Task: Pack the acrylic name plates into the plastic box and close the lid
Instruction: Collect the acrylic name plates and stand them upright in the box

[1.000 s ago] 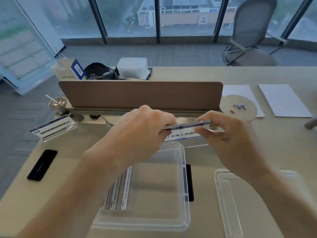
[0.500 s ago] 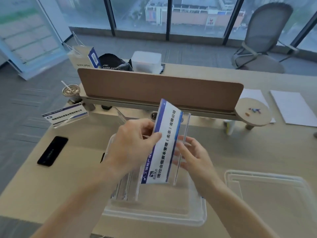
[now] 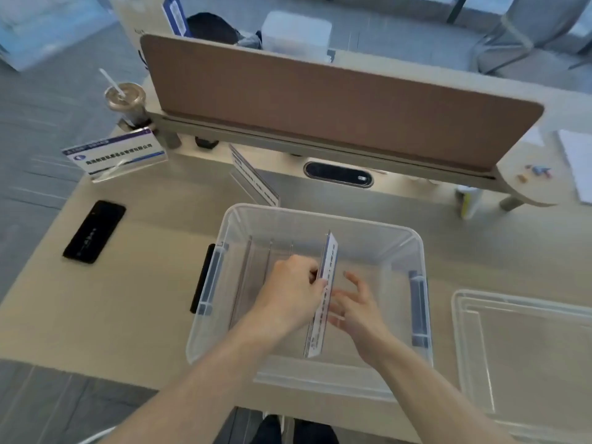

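A clear plastic box (image 3: 320, 216) stands open on the desk in front of me. Inside it, an acrylic name plate (image 3: 323, 302) with a blue-and-white label stands on its edge. My left hand (image 3: 288, 293) pinches that plate from the left. My right hand (image 3: 355, 306) rests flat against its right side with fingers spread. Other clear plates (image 3: 256, 274) stand on edge at the box's left. Two more name plates sit on the desk: one (image 3: 115, 153) at far left, one (image 3: 254, 177) just behind the box. The clear lid (image 3: 525, 357) lies to the right.
A black phone (image 3: 94, 230) lies left of the box. A brown divider panel (image 3: 336, 97) runs across the desk behind it, with a lidded cup (image 3: 125, 100) at its left end. White papers (image 3: 576, 161) lie at the far right. The desk's near edge is just below the box.
The name plate went from being held above the box, turned upright, down into the box where it now stands on edge. My head has moved closer and looks more steeply down.
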### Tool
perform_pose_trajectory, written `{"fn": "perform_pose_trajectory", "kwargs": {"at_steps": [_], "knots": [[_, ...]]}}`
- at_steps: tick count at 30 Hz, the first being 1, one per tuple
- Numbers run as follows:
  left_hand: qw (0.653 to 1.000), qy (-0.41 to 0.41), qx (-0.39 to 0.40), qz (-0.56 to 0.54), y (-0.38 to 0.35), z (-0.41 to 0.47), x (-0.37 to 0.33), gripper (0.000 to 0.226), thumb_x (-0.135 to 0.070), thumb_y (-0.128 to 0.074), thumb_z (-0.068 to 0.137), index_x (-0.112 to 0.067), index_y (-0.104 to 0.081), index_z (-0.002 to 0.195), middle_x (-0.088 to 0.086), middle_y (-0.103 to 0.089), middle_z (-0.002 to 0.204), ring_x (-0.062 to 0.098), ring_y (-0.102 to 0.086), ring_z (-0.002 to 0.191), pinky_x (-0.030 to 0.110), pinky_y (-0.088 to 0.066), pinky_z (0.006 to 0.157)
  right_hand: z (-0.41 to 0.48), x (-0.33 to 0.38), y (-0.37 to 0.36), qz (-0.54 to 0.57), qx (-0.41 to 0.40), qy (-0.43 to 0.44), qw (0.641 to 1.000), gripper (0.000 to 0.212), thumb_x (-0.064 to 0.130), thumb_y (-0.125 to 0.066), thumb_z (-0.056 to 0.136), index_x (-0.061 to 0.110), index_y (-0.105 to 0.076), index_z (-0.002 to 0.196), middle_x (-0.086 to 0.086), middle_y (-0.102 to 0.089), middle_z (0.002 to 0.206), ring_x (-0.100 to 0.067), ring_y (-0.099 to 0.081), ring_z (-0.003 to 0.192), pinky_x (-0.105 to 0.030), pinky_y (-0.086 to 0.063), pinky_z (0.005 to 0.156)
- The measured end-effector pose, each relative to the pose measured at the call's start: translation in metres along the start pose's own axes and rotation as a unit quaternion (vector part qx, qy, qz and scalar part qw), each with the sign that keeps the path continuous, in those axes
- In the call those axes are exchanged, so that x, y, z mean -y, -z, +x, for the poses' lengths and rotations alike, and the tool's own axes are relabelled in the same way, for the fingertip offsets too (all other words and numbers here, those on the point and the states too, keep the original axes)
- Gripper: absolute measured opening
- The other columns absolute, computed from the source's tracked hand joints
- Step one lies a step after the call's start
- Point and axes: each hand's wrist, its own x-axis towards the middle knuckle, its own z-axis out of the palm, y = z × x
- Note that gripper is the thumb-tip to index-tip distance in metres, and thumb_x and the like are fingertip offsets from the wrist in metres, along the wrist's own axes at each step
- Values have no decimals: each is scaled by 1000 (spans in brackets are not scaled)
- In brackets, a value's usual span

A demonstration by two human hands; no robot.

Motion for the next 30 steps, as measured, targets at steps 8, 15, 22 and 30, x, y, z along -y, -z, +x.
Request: {"fn": "perform_pose_trajectory", "kwargs": {"at_steps": [8,15,22,30], "knots": [[998,39,-2,57,-44,28,39,19,-25,-65,96,-12,-73,86,6,-78,88,25,-72,96,42,-58,80,55,-39,-4,-80,-9,-32,996,54,16,-54,101,22,-39,153,4,-58,125,-15,-56,116,-40,-44,108],[995,49,-16,86,-53,34,49,19,-29,-62,97,-15,-67,84,6,-75,88,28,-71,90,43,-58,78,81,-47,-10,-81,-3,-63,995,50,5,-45,101,10,-43,150,3,-50,139,-8,-55,104,-31,-50,91],[995,63,-17,76,-50,35,53,22,-28,-63,97,-17,-60,78,5,-72,83,29,-69,82,42,-58,72,98,-57,-19,-98,-1,-89,991,53,0,-45,95,11,-47,147,-5,-58,138,-15,-61,109,-35,-51,92],[993,58,-16,100,-52,34,53,22,-28,-62,99,-22,-52,80,3,-65,78,31,-65,77,35,-48,61,103,-62,-22,-94,-1,-103,990,62,-1,-45,90,14,-45,151,-6,-54,148,-20,-53,134,-46,-46,111]]}}
